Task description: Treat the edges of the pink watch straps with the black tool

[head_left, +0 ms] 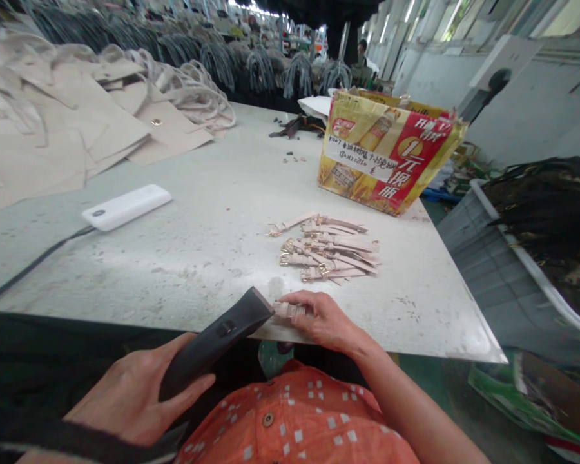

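Left hand (135, 393) clenched on black handheld tool (217, 341), right hand (323, 320) grasping pale pink strap (289, 310), carton (391, 151) printed "1元换瓶", label (360, 158) "K007"

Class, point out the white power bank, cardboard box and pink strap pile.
White power bank (126, 207): head view, middle of top face.
Cardboard box (385, 153): head view, printed front side.
Pink strap pile (329, 256): head view, centre of pile.

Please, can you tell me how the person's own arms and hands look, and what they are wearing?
The left hand and right hand are bare, with no gloves. The right forearm shows no sleeve. The person wears an orange shirt with small white squares and a round brown button.
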